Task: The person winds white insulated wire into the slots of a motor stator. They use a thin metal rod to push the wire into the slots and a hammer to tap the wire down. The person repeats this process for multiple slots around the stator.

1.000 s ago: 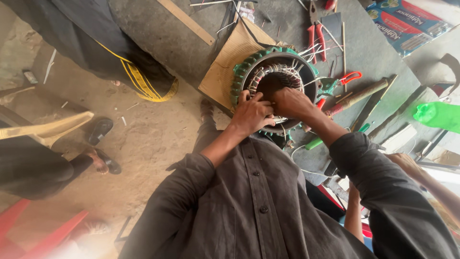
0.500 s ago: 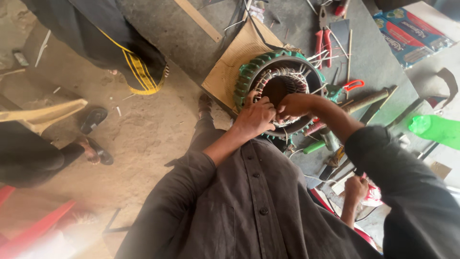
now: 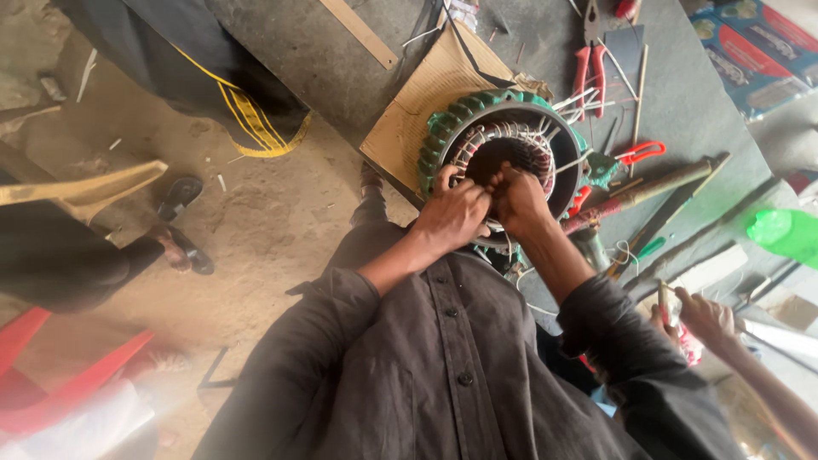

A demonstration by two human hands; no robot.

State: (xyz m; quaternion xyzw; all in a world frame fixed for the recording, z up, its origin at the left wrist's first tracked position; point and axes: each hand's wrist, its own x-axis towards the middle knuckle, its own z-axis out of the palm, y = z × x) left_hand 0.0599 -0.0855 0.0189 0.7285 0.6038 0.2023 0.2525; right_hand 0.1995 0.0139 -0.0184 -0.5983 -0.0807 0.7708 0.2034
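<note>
Two hands meet on the near rim of a round motor stator [image 3: 503, 128] ringed with green coil windings, lying on cardboard [image 3: 417, 111] at twelve o'clock. Left hand [image 3: 452, 213] curls over the rim at seven o'clock, fingers closed on winding wires; right hand [image 3: 518, 198] presses beside it, touching, grip hidden. Red pliers [image 3: 590, 72] crowd the two o'clock edge; bare floor [image 3: 256, 213] lies at nine o'clock.

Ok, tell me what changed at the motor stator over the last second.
Little changed. Both hands stay pressed together on the near rim of the stator; the left hand and right hand only shifted slightly against the windings. Nothing was picked up or let go. The cardboard and red pliers stayed put.
</note>
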